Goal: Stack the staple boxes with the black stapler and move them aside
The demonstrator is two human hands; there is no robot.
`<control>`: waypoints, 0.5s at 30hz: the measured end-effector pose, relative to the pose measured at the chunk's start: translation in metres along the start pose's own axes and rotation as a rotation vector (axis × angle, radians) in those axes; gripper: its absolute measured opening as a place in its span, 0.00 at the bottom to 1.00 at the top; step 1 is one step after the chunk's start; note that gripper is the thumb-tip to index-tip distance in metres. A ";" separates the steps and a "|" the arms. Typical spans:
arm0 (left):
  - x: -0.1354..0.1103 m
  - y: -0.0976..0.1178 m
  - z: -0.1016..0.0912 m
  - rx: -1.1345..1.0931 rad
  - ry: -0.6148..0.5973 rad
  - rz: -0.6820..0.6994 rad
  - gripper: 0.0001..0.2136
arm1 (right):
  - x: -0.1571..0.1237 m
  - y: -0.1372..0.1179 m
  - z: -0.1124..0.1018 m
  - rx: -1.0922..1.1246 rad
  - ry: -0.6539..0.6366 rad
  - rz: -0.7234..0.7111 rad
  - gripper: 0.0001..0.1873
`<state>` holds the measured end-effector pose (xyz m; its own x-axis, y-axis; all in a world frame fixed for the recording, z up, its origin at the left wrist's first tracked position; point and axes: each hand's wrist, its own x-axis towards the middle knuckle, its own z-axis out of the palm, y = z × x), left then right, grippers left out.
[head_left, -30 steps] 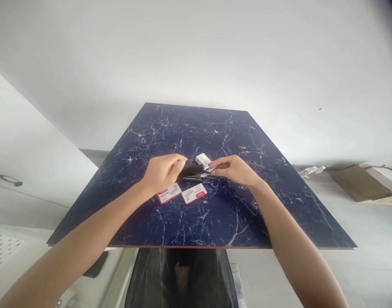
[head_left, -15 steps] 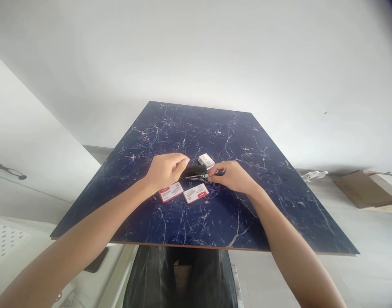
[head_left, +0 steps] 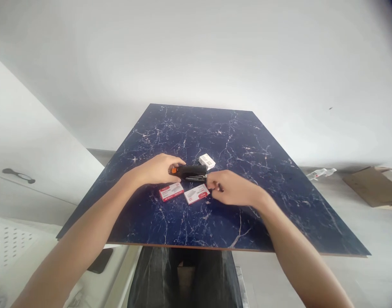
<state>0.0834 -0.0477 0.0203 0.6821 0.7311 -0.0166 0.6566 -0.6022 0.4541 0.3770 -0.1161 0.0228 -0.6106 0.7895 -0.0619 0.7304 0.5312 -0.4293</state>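
A black stapler (head_left: 196, 171) with an orange part at its left end lies across the table's middle, thin metal lines showing along its near side. My left hand (head_left: 162, 168) is closed round the orange end. At the opposite end, the curled fingers of my right hand (head_left: 226, 187) grip the stapler, and the fingertips are partly hidden. Just in front of the stapler are two flat red-and-white boxes, the left box (head_left: 171, 192) and the right box (head_left: 196, 194). Beyond it sits a small white box (head_left: 207, 161).
The dark blue marbled tabletop (head_left: 196, 132) backs onto a pale wall. Right of the table are a cardboard box (head_left: 372, 186) and a crumpled clear plastic item (head_left: 321, 173). A dark phone-like slab (head_left: 100, 260) lies below the near left edge.
My left hand has shifted left and opened its grip slightly, baring the orange end. My right hand has come nearer to me and curled tighter at the stapler's right end.
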 end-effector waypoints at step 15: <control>0.000 0.000 0.007 0.014 0.094 0.042 0.22 | 0.011 0.008 0.017 -0.115 0.108 0.033 0.14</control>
<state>0.0858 -0.0501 0.0137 0.6764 0.7314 0.0866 0.6325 -0.6371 0.4405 0.3710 -0.1081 0.0038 -0.5535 0.8325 0.0259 0.7837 0.5311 -0.3221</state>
